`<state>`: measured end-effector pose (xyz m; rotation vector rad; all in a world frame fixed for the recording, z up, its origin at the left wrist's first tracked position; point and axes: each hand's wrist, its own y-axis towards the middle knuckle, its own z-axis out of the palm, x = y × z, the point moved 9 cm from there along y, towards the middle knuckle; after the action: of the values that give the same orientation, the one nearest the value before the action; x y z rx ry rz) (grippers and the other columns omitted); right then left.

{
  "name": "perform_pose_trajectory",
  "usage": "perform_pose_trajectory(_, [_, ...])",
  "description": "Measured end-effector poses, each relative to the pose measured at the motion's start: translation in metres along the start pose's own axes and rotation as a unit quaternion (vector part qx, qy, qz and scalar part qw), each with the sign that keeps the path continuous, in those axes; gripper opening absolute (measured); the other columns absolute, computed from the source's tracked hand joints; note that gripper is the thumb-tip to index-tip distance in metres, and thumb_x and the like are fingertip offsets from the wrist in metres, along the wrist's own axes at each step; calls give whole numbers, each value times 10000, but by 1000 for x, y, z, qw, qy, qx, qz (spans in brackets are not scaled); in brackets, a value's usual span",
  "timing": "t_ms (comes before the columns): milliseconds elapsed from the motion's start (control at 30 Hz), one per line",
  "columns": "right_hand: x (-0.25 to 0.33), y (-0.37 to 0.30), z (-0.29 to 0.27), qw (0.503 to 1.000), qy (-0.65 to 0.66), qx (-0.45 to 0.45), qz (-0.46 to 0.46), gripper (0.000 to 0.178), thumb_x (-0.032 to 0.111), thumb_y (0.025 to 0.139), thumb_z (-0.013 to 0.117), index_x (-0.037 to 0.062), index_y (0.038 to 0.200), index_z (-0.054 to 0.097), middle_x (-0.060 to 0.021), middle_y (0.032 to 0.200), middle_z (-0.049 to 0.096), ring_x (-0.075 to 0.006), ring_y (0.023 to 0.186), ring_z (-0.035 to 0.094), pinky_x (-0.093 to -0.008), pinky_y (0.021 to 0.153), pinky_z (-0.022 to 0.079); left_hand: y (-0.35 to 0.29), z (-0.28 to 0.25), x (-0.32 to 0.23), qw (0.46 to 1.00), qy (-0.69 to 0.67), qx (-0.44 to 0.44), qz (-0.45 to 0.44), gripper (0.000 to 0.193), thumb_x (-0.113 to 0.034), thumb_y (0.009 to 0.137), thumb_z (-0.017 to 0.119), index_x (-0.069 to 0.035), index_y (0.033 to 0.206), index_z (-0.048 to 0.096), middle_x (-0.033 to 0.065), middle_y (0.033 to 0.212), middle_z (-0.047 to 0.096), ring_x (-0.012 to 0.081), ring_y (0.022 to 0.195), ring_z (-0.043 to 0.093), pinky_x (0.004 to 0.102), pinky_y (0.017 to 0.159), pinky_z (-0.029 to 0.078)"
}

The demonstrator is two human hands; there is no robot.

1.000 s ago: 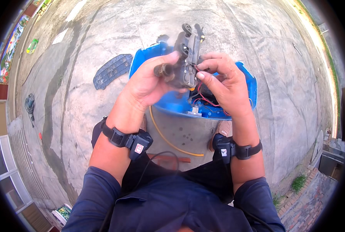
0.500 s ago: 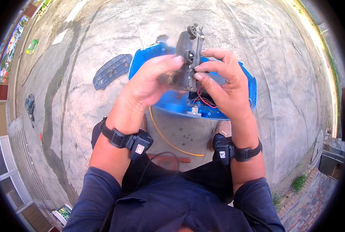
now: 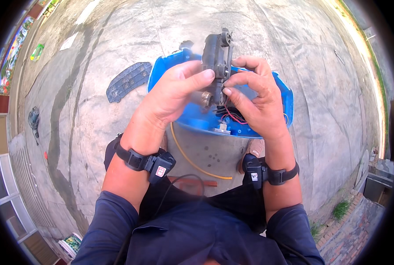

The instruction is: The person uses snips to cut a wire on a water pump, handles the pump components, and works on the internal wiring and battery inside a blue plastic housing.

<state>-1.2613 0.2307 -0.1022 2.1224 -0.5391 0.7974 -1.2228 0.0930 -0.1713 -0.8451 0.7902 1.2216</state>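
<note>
Above a blue plastic shell, I hold up a long black plastic housing with round ends and a rod along its right side. A ribbed brass-coloured gear sticks out at its lower left. My left hand is closed round the housing from the left, thumb across its front, other fingers partly hidden behind. With thumb and index finger, my right hand pinches the housing's right edge near its lower end. Red and black wires run inside the shell below, beside a small silvery block.
A dark curved grid-patterned panel lies left of the shell. Between my feet are a yellow hose and a reddish-brown bar. Farther left, a dark power tool rests on the grey ground sheet.
The housing has turned in my hands, so its broad face and the gear show more. My right fingers have shifted slightly along its edge. The shell has hardly moved.
</note>
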Motion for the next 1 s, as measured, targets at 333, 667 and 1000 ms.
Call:
perform_pose_trajectory(333, [-7,-3,1,995,70,-8,67,116,-2,825,723,46,929,700,-105,1181,562,-148,936,617,-241,570,551,1,1,-9,999,20,-23,42,577,-306,869,787,28,1289,573,96,1213,654,157,1110,607,308,980,477])
perform_pose_trajectory(667, [-19,-7,4,982,146,-16,114,114,11,814,745,20,915,693,-97,1173,586,-155,973,625,-249,609,565,-1,3,-11,997,39,-39,55,498,-308,919,734,13,1268,583,83,1176,663,147,1062,628,306,903,516])
perform_pose_trajectory(1000, [-37,-13,0,974,160,-57,147,113,27,805,723,9,914,707,-93,1079,692,-188,1021,642,-318,943,471,-3,3,-13,998,31,-46,36,460,-272,962,673,18,1304,567,85,1192,649,154,1075,624,313,886,527])
